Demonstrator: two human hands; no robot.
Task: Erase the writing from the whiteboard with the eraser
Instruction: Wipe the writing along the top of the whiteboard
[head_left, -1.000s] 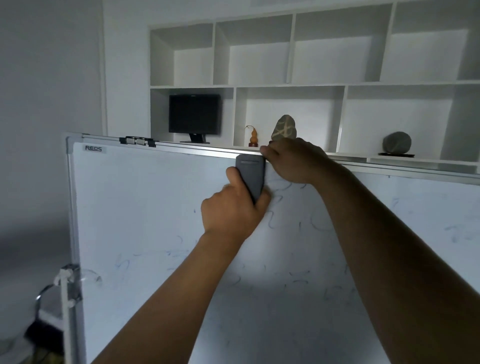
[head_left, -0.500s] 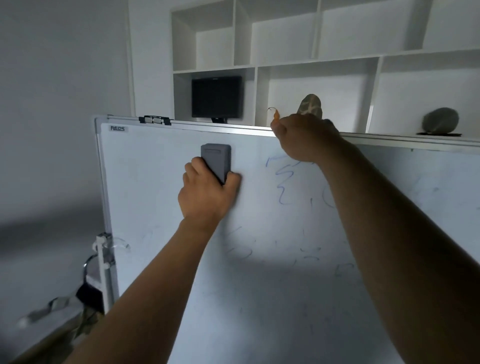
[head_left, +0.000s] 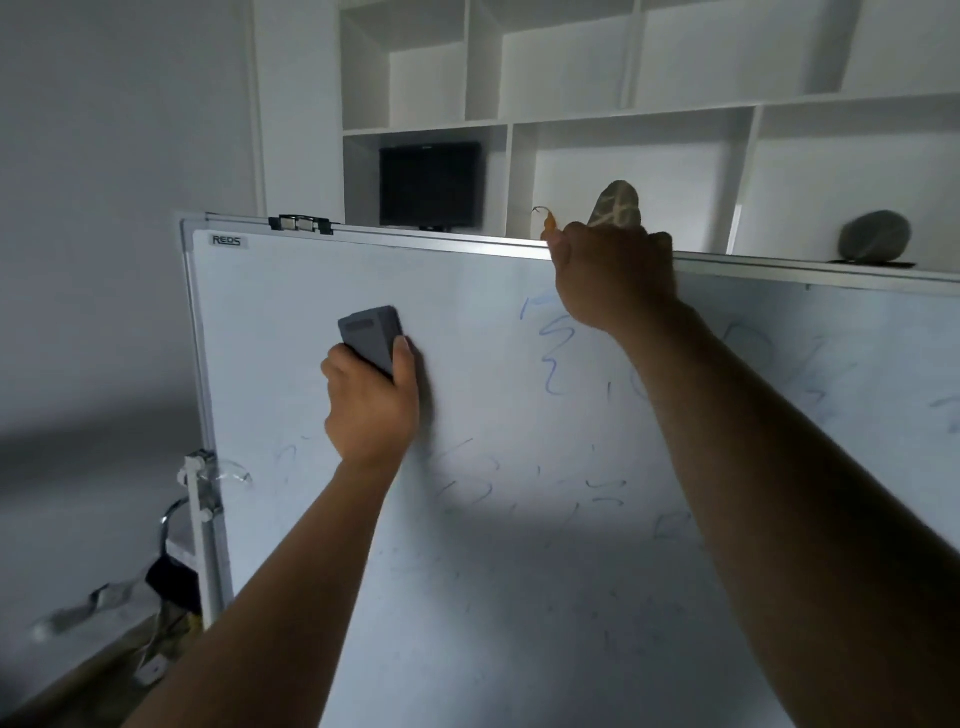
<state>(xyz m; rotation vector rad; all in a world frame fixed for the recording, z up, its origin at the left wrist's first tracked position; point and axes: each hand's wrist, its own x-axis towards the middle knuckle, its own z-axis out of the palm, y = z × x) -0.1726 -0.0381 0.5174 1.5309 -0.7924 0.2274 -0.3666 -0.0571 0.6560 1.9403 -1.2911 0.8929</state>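
A dark monitor (head_left: 429, 184) is standing in a white shelf unit (head_left: 623, 111) compartment. A patterned stone (head_left: 618, 205) and a grey stone (head_left: 875, 235) are sitting in compartments further right.

1. One whiteboard (head_left: 322, 270) stands in the foreground, carrying one "REDS" label (head_left: 227, 241) at its top left corner.
2. One grey eraser (head_left: 371, 332) sits against the board.
3. Two hands are raised: the left hand (head_left: 371, 405) around the eraser, the right hand (head_left: 613, 275) at the board's top edge.
4. One black clip (head_left: 300, 223) sits on the top frame.
5. One dark monitor (head_left: 430, 184) occupies the shelf unit (head_left: 571, 122) behind.
6. Two stones are on the shelves: a patterned stone (head_left: 618, 205) and a round grey stone (head_left: 875, 236).
7. One small orange gourd (head_left: 548, 221) shows beside the right hand.
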